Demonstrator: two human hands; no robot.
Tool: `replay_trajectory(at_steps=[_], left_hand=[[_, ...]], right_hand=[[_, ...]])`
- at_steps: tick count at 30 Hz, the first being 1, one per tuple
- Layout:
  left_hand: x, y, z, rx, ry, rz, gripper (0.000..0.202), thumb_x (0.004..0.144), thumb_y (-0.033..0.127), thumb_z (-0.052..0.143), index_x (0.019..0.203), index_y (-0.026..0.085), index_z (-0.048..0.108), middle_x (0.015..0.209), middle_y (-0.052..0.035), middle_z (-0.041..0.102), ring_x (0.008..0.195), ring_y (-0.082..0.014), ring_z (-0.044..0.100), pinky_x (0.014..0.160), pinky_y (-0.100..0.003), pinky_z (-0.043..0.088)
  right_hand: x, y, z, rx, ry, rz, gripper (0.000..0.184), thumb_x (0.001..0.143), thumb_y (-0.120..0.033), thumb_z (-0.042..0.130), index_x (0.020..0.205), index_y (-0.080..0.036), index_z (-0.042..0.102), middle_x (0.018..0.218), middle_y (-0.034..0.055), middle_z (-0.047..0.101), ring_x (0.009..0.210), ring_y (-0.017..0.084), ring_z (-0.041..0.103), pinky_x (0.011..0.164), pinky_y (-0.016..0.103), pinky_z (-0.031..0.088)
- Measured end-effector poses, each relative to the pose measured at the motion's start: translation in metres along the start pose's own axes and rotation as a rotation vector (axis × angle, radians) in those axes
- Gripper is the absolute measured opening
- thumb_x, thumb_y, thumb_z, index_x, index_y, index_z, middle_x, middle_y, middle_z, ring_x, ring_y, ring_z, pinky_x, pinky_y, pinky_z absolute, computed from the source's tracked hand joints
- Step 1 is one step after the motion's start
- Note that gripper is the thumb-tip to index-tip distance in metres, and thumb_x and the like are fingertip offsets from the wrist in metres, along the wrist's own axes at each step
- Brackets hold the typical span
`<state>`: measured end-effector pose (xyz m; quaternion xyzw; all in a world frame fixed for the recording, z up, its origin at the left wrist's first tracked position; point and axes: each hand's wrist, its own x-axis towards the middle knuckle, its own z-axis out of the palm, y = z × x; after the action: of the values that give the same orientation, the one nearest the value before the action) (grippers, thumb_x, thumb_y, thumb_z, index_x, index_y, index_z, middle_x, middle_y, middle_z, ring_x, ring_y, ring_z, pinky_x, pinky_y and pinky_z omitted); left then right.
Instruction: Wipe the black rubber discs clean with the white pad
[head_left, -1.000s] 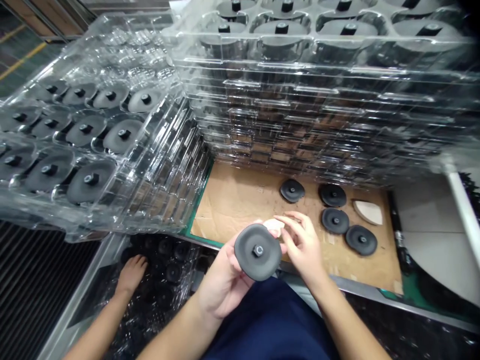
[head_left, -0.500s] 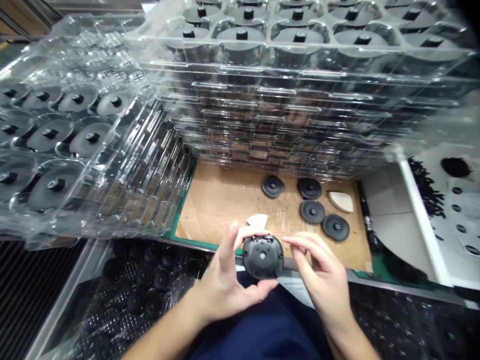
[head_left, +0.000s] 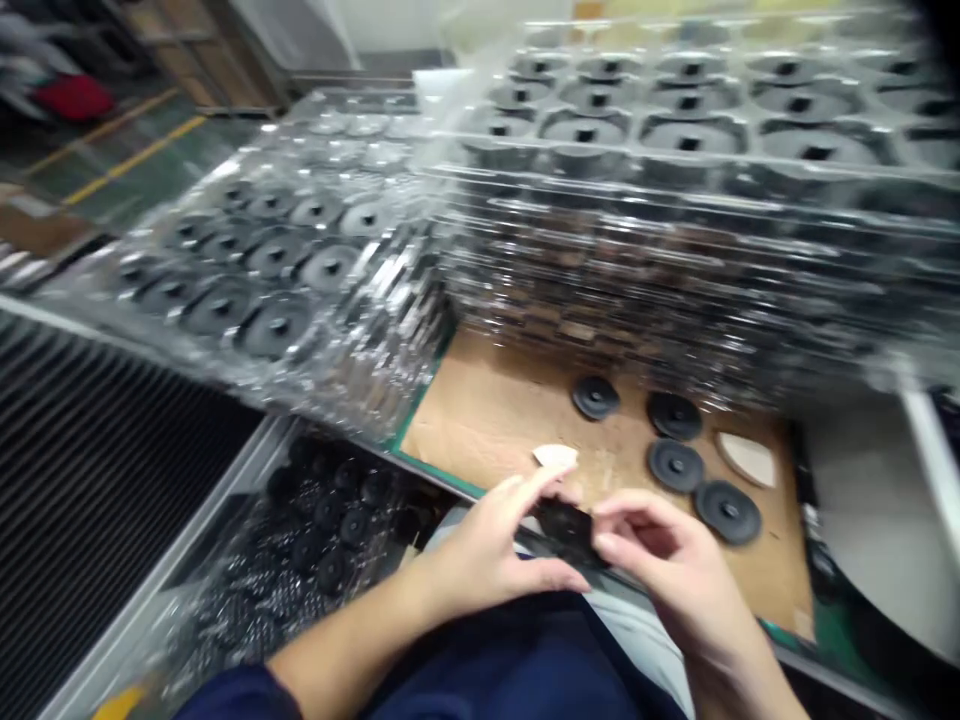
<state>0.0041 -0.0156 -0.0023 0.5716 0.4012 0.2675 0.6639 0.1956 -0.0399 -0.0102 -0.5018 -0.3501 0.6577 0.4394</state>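
Stacked trays [head_left: 637, 255] stand behind; the left hand [head_left: 491, 545] gapes wide; the right hand [head_left: 667, 555], nearer, has fingertips at one end of the black part [head_left: 564, 527] (blur hides whether they pinch), which slants lengthwise between the two.

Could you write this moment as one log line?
left hand: around dark part | right hand: at its edge | contact: blurred | cardboard: four dark discs

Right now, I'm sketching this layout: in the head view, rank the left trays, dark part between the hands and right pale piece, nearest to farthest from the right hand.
From the right hand:
1. Dark part, close at its left.
2. Right pale piece, beyond it, on the cardboard.
3. Left trays, far left.
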Motion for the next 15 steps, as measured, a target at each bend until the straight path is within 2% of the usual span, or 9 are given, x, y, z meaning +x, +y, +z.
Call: replay_trajectory(at_steps=[2, 4, 5, 7, 9, 10, 11, 13, 15], left_hand=[[-0.003, -0.005, 0.002, -0.213, 0.051, -0.163, 0.057, 0.064, 0.044, 0.074, 0.114, 0.019, 0.062, 0.102, -0.0091, 0.069, 0.096, -0.0228, 0.062, 0.091, -0.036, 0.045], [-0.010, -0.017, -0.001, -0.298, 0.134, -0.245, 0.047, 0.066, 0.056, 0.067, 0.089, 0.015, 0.069, 0.074, -0.0042, 0.068, 0.071, -0.0179, 0.064, 0.075, -0.033, 0.051], [-0.014, -0.026, -0.004, -0.311, 0.170, -0.274, 0.047, 0.065, 0.059, 0.066, 0.079, 0.014, 0.069, 0.064, -0.0015, 0.064, 0.062, -0.0155, 0.061, 0.068, -0.032, 0.051], [-0.028, -0.047, -0.017, -0.328, 0.227, -0.345, 0.045, 0.064, 0.058, 0.069, 0.070, 0.014, 0.066, 0.056, 0.0017, 0.059, 0.055, -0.0127, 0.058, 0.061, -0.029, 0.049], [-0.048, -0.073, -0.037, -0.309, 0.290, -0.431, 0.036, 0.070, 0.048, 0.069, 0.072, 0.013, 0.065, 0.058, 0.0020, 0.060, 0.056, -0.0123, 0.059, 0.060, -0.028, 0.049], [-0.060, -0.086, -0.049, -0.288, 0.336, -0.482, 0.029, 0.075, 0.042, 0.067, 0.077, 0.012, 0.064, 0.065, 0.0008, 0.063, 0.060, -0.0127, 0.060, 0.062, -0.029, 0.051], [-0.073, -0.099, -0.063, -0.261, 0.401, -0.533, 0.024, 0.083, 0.036, 0.060, 0.088, 0.013, 0.063, 0.080, -0.0017, 0.066, 0.069, -0.0132, 0.062, 0.065, -0.032, 0.053], [-0.102, -0.124, -0.094, -0.202, 0.589, -0.632, 0.029, 0.087, 0.034, 0.055, 0.108, 0.015, 0.058, 0.105, -0.0069, 0.063, 0.087, -0.0178, 0.062, 0.074, -0.038, 0.054], [-0.136, -0.144, -0.127, -0.137, 0.800, -0.712, 0.033, 0.087, 0.034, 0.054, 0.115, 0.016, 0.055, 0.115, -0.0088, 0.060, 0.096, -0.0209, 0.061, 0.080, -0.042, 0.053]], right_hand=[[0.004, 0.020, -0.004, 0.191, 0.024, 0.098, 0.020, 0.065, -0.031, 0.080, 0.077, -0.024, 0.065, 0.069, -0.0020, 0.064, 0.062, 0.013, 0.061, 0.058, 0.025, 0.052], [0.008, 0.043, -0.004, 0.275, -0.026, 0.205, 0.020, 0.069, -0.037, 0.076, 0.081, -0.027, 0.064, 0.072, -0.0012, 0.066, 0.065, 0.016, 0.064, 0.058, 0.030, 0.056], [0.010, 0.053, -0.002, 0.255, -0.068, 0.250, 0.021, 0.071, -0.039, 0.074, 0.084, -0.027, 0.063, 0.073, -0.0004, 0.067, 0.065, 0.018, 0.065, 0.057, 0.032, 0.056], [0.014, 0.072, 0.004, 0.115, -0.114, 0.284, 0.024, 0.075, -0.042, 0.069, 0.093, -0.028, 0.063, 0.078, 0.0007, 0.069, 0.061, 0.018, 0.065, 0.053, 0.032, 0.056], [0.021, 0.085, 0.010, -0.126, -0.116, 0.212, 0.029, 0.077, -0.044, 0.066, 0.100, -0.026, 0.064, 0.084, 0.0020, 0.071, 0.061, 0.018, 0.066, 0.052, 0.029, 0.056], [0.026, 0.089, 0.012, -0.273, -0.117, 0.139, 0.031, 0.076, -0.045, 0.066, 0.100, -0.025, 0.065, 0.088, 0.0034, 0.072, 0.066, 0.019, 0.067, 0.055, 0.028, 0.056], [0.032, 0.092, 0.014, -0.428, -0.134, 0.055, 0.032, 0.076, -0.045, 0.066, 0.100, -0.023, 0.067, 0.093, 0.0050, 0.072, 0.074, 0.021, 0.069, 0.061, 0.029, 0.058], [0.046, 0.097, 0.014, -0.703, -0.234, -0.093, 0.032, 0.077, -0.045, 0.063, 0.097, -0.022, 0.071, 0.100, 0.0066, 0.073, 0.088, 0.024, 0.069, 0.074, 0.030, 0.058], [0.059, 0.101, 0.012, -0.878, -0.386, -0.160, 0.032, 0.079, -0.046, 0.059, 0.097, -0.024, 0.072, 0.100, 0.0049, 0.073, 0.092, 0.025, 0.069, 0.079, 0.031, 0.058]])
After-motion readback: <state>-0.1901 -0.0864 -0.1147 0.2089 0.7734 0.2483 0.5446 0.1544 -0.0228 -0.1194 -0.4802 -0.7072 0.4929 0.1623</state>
